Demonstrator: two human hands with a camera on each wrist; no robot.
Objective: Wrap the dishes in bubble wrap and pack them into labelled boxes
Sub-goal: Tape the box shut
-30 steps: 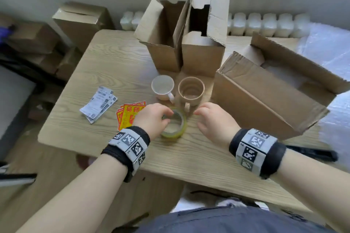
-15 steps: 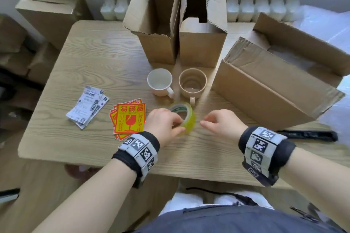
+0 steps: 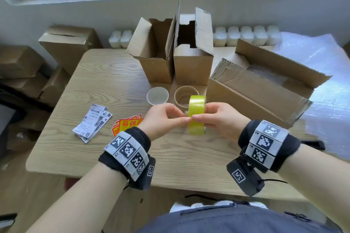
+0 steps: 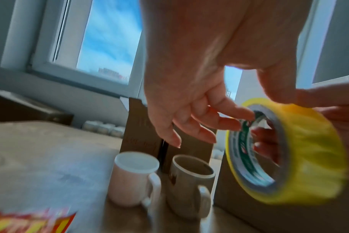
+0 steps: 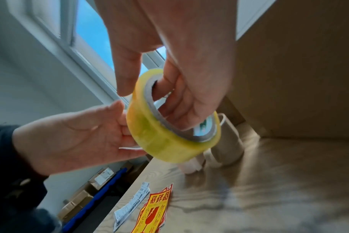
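Observation:
A yellow tape roll point(image 3: 197, 115) is held upright above the wooden table point(image 3: 106, 81). My right hand point(image 3: 217, 117) grips it with fingers pushed through the core point(image 5: 177, 113) and the thumb on the outside. My left hand point(image 3: 166, 119) pinches the roll's near edge, its thumb on the outer face point(image 4: 309, 97). Behind the roll stand a white mug point(image 3: 157, 95) and a brown mug point(image 3: 182, 93), bare and upright; the roll hides part of the brown one. Two tall open boxes point(image 3: 157, 66) stand behind the mugs.
A large open carton point(image 3: 255, 96) lies at the right, with bubble wrap point(image 3: 322, 81) beyond it. White shipping labels point(image 3: 92, 123) and red fragile stickers point(image 3: 128, 124) lie at the left front. More cartons point(image 3: 70, 43) sit off the table's left side.
The tape roll has been lifted off the table and turned on edge. My right hand, empty before, now has its fingers through the core. The head view has tilted up.

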